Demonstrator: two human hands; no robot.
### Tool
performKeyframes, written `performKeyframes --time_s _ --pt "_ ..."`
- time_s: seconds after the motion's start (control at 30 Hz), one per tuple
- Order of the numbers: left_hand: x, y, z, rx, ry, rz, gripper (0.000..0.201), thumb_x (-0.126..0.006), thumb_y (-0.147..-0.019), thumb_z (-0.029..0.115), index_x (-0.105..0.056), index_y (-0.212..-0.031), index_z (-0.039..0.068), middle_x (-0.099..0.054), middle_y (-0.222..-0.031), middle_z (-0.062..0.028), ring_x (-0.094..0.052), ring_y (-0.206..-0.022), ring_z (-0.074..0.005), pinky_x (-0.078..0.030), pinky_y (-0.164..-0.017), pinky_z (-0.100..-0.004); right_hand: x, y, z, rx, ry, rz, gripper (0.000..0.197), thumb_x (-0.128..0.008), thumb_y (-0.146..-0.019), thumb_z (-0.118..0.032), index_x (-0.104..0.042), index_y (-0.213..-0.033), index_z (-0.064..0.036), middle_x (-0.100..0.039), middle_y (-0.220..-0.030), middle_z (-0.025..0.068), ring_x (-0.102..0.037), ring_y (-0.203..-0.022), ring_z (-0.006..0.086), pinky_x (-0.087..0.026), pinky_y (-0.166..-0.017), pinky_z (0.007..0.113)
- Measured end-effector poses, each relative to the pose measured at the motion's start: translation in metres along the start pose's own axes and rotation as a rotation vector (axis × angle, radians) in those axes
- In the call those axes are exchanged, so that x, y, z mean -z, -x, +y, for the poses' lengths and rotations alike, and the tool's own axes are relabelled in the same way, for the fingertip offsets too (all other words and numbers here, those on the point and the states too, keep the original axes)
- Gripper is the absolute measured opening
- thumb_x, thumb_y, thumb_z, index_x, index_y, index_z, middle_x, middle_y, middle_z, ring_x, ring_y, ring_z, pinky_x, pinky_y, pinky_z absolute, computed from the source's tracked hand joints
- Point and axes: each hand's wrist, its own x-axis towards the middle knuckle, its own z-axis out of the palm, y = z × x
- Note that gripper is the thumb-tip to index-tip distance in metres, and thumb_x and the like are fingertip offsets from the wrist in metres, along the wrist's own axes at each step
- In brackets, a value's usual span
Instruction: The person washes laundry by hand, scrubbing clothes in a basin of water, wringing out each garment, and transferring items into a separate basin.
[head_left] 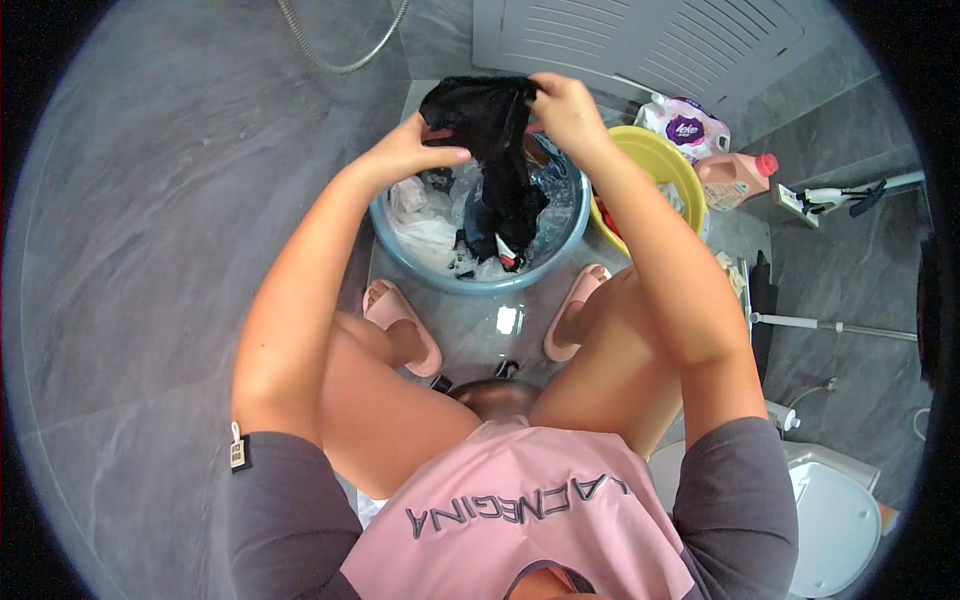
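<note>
A wet-looking black garment (485,125) is held up over a blue basin (470,284), its lower part hanging down to the washing inside. At its upper right edge my right hand (568,115) is closed, pinching the cloth. My left hand (412,152) grips the left side, thumb stretched across the front and the other fingers partly hidden by the fabric. White cloth (425,225) lies in sudsy water at the basin's left. Dark and blue fabric lies on the right side of the water. Near the garment's lower end shows a small red and white patch (507,253).
A yellow basin (690,180) with clothes stands right of the blue one. Behind it are a white and purple package (690,128) and a pink bottle with a red cap (735,180). A shower hose (345,68) hangs at the upper left. A toilet (835,520) stands at the lower right.
</note>
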Motion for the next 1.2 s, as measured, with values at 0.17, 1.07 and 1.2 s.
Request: performKeyframes --time_s 0.17,1.07,1.2 --pt "-0.044 -0.002 -0.061 0.149 -0.188 -0.025 0.103 -0.080 -0.063 0.039 -0.023 -0.136 -0.007 -0.033 -0.139 -0.0193 -0.033 -0.128 -0.0279 -0.026 -0.106 -0.0343 -0.001 0.020 -0.068 -0.003 -0.632 0.056 0.015 -0.051 -0.087 -0.009 -0.062 -0.094 -0.0018 -0.065 -0.085 0.0044 -0.061 -0.070 0.0126 -0.051 -0.058 0.026" --pt "-0.011 -0.004 -0.142 0.727 0.188 0.695 0.033 -0.062 -0.073 0.001 -0.052 -0.104 0.005 -0.059 -0.080 -0.0075 -0.057 -0.072 -0.0177 -0.047 -0.061 -0.0301 -0.086 0.038 0.201 -0.263 0.679 -0.296 0.046 -0.067 -0.074 -0.030 -0.048 -0.107 -0.0025 -0.061 -0.084 0.0217 -0.062 -0.082 0.0360 -0.050 -0.070 0.041" --pt "-0.021 -0.004 -0.171 0.672 0.067 0.379 0.018 -0.059 -0.075 0.006 -0.059 -0.093 0.003 -0.065 -0.082 -0.0085 -0.061 -0.068 -0.0157 -0.046 -0.054 -0.0303 -0.114 0.086 0.209 -0.105 0.819 -0.656 0.051 -0.070 -0.069 -0.038 -0.055 -0.102 -0.0020 -0.062 -0.087 0.0197 -0.060 -0.091 0.0352 -0.047 -0.081 0.043"
